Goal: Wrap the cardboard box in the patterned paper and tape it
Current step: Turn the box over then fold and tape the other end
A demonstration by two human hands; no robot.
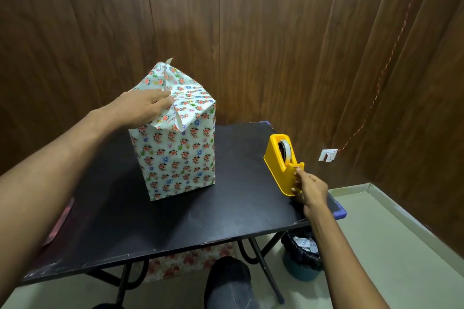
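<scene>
A tall box [179,158] covered in white flowered paper stands upright on the black table [175,223]. No bare cardboard shows. On its top the folded paper flaps [173,88] meet along a raised seam. My left hand [145,105] lies on that top and presses the flaps down with straight fingers. A yellow tape dispenser [282,164] sits at the table's right edge. My right hand [310,189] is at its near end, fingertips pinching the tape end at the cutter.
Wooden wall panels stand close behind the table. A bin with a black liner [302,253] sits on the floor under the table's right corner. More flowered paper [190,261] lies below the table, and a pink sheet [59,223] hangs at its left edge.
</scene>
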